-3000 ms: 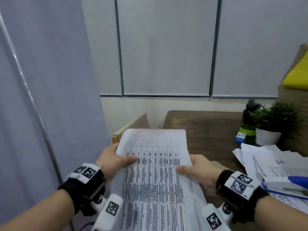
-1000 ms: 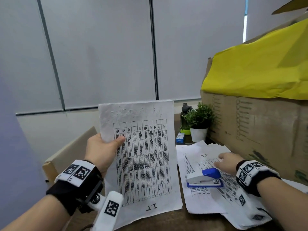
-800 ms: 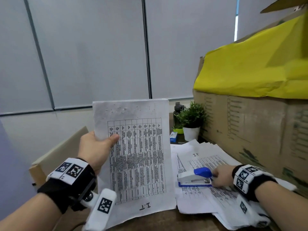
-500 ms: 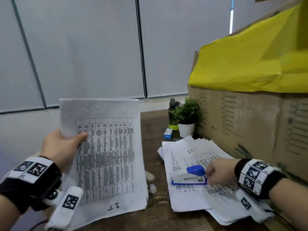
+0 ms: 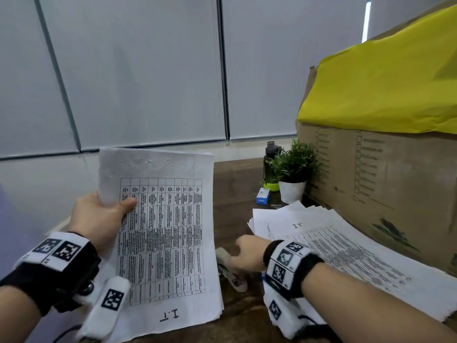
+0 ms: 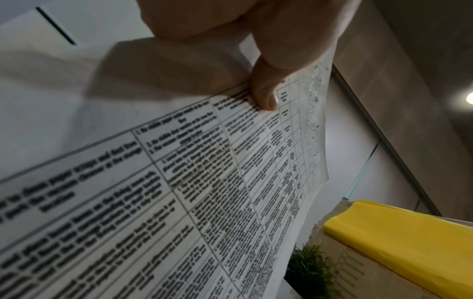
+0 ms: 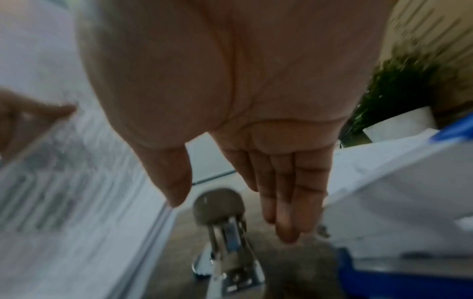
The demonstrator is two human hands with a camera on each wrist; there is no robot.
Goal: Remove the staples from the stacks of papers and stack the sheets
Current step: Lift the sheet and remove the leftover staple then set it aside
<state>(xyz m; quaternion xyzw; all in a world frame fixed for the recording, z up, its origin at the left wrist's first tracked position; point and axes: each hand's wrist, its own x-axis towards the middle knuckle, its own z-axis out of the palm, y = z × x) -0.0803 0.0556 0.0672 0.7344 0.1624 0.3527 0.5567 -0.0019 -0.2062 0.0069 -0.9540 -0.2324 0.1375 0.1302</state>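
Note:
My left hand [image 5: 99, 216] holds a stapled stack of printed papers [image 5: 168, 231] upright at its left edge, the thumb [image 6: 266, 95] pressed on the front sheet [image 6: 204, 182]. The stack's bottom edge rests near the table front. My right hand [image 5: 244, 253] hovers over a beige staple remover [image 5: 230, 271] that lies on the table between the stack and a loose pile of sheets [image 5: 333, 248]. In the right wrist view the right hand [image 7: 230, 214] has straight fingers just above the staple remover [image 7: 217, 202]; I cannot tell whether they touch it.
A blue stapler [image 7: 399, 279] sits on the loose pile by my right wrist. A big cardboard box [image 5: 383, 181] under a yellow sheet [image 5: 383, 82] walls off the right side. A potted plant [image 5: 293, 174], a dark bottle [image 5: 270, 157] and a small blue box [image 5: 262, 195] stand at the back of the wooden table [image 5: 235, 194].
My right hand has let go of the blue stapler and moved left to the staple remover, fingers now straight. The left hand still holds the stack upright.

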